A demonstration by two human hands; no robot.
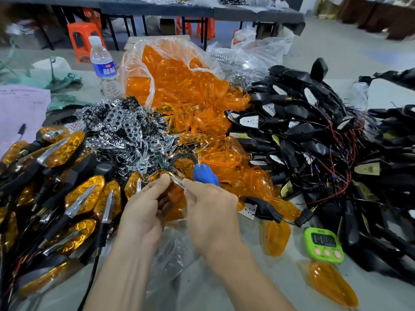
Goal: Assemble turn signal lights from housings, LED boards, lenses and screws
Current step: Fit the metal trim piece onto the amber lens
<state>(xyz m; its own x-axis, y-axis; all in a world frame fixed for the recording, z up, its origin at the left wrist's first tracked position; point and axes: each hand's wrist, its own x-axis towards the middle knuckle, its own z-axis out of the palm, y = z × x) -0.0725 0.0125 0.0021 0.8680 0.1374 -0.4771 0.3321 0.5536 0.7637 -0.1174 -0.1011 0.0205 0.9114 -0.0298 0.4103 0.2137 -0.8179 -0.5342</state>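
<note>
My left hand (pixel 146 207) grips an amber lens (pixel 174 198) at the table's middle, fingers curled around it. My right hand (pixel 210 205) pinches a small chrome trim strip (pixel 178 181) against the top of that lens. Just behind my right hand lies a blue-handled screwdriver (pixel 205 173). Finished turn signals (pixel 74 198) with amber lenses and chrome strips are heaped at the left. Black housings with LED boards and wires (pixel 303 131) pile up at the right. Loose amber lenses (pixel 179 86) spill from a clear bag at the centre back. Chrome reflector plates (pixel 119 124) lie at the centre left.
A water bottle (pixel 103 63) stands at the back left beside a pink paper (pixel 20 108). A green timer (pixel 324 245) sits at the right front, with loose amber lenses (pixel 275 237) near it. A clear bag of screws (pixel 173 250) lies under my wrists. Orange stools (pixel 83 37) stand beyond the table.
</note>
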